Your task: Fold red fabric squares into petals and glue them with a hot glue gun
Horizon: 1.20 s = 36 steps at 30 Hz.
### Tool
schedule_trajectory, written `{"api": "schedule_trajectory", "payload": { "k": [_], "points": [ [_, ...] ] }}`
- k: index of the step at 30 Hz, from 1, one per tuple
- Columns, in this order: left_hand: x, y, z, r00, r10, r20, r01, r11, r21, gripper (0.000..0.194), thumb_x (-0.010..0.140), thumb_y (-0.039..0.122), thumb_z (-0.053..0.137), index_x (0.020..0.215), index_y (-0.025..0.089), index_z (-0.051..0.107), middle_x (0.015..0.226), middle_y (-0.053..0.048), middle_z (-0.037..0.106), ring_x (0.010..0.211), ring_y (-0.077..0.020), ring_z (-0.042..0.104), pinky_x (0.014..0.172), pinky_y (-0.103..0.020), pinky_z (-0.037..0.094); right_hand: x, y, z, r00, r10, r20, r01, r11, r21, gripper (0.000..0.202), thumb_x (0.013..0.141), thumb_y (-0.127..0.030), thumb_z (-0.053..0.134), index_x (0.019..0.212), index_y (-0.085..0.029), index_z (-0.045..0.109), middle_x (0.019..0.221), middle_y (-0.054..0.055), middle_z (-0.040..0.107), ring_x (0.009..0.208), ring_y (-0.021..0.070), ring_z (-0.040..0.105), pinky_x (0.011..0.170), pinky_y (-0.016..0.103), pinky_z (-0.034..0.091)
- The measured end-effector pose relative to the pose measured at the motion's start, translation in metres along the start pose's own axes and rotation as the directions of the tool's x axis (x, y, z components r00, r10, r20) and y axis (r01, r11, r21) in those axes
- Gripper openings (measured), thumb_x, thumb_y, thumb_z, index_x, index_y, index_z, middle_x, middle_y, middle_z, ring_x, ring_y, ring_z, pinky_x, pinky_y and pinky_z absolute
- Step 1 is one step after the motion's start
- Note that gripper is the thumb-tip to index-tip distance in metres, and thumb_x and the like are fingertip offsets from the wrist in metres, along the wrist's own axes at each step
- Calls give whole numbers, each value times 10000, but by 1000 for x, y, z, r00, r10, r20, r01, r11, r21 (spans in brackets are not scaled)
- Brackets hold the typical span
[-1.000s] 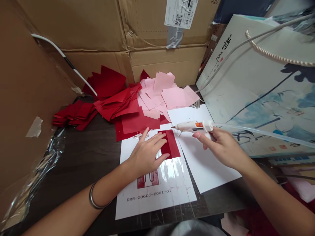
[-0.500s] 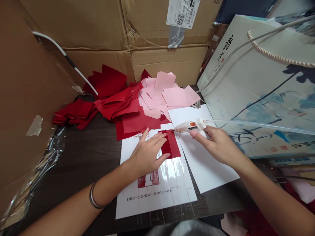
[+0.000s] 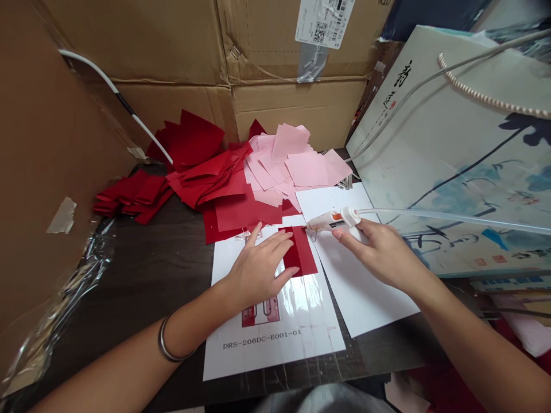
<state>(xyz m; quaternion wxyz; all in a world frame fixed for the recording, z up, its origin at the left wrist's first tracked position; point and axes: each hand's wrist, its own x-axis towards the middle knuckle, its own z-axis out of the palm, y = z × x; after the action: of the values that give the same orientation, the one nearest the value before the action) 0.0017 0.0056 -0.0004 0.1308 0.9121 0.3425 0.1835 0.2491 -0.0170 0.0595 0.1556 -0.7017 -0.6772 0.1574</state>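
A folded red fabric piece (image 3: 305, 252) lies on a printed white sheet (image 3: 275, 355) marked DRS-206DC-E001-01. My left hand (image 3: 260, 261) rests over the fabric's left side with its fingers stretched out, hiding part of it and of the printed picture. In my right hand (image 3: 379, 244) is a white hot glue gun (image 3: 333, 221), its nozzle at the upper right corner of the red fabric piece. A clear glue stick (image 3: 430, 214) runs out of the gun's back to the right. Under the gun lies a blank white sheet (image 3: 361, 287).
Behind my hands are a heap of red fabric pieces (image 3: 215, 178) and a pile of pink pieces (image 3: 279, 160). Folded red pieces (image 3: 133, 195) lie at the left. Metal clips (image 3: 346, 182) sit beside the pink pile. Cardboard boxes (image 3: 172, 51) and a large paper bag (image 3: 451, 189) enclose the table.
The view has shifted very slightly. Both hands, the glue gun and the red fabric piece keep nearly the same places relative to one another.
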Motion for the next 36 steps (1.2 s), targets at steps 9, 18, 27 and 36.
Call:
{"api": "schedule_trajectory", "payload": {
  "k": [9,18,27,36],
  "points": [
    [-2,1,0,1000,-6,-2,6,1000,-7,410,924,371,524,1257,133,546,1336,-140,592,1287,-268,513,1178,-571,143,-1,-3,-1,1000,20,9,-20,1000,-9,450,886,-595,465,795,-190,638,498,-11,447,443,149,397,433,271,292],
    [-1,1,1,1000,-12,-2,12,1000,15,435,925,385,526,1262,111,544,1323,-116,606,1283,-245,514,1188,-548,127,-3,-5,-3,997,63,50,-63,998,-8,471,878,-616,457,772,-184,612,516,-9,452,462,144,402,445,264,289],
    [-2,0,1,1000,-8,-3,8,1000,14,457,923,387,527,1283,105,530,1333,-126,598,1295,-242,504,1196,-537,114,-7,-5,-4,997,56,49,-55,998,-7,458,876,-606,466,754,-191,615,524,-4,455,468,148,391,458,274,286],
    [-2,-1,3,1000,-10,-11,10,1000,-1,446,921,389,527,1272,113,543,1315,-127,611,1286,-248,513,1192,-547,123,-20,0,-4,1000,11,8,-11,996,83,440,871,-593,505,785,-187,651,509,-14,493,475,144,433,485,272,317]
  ]
}}
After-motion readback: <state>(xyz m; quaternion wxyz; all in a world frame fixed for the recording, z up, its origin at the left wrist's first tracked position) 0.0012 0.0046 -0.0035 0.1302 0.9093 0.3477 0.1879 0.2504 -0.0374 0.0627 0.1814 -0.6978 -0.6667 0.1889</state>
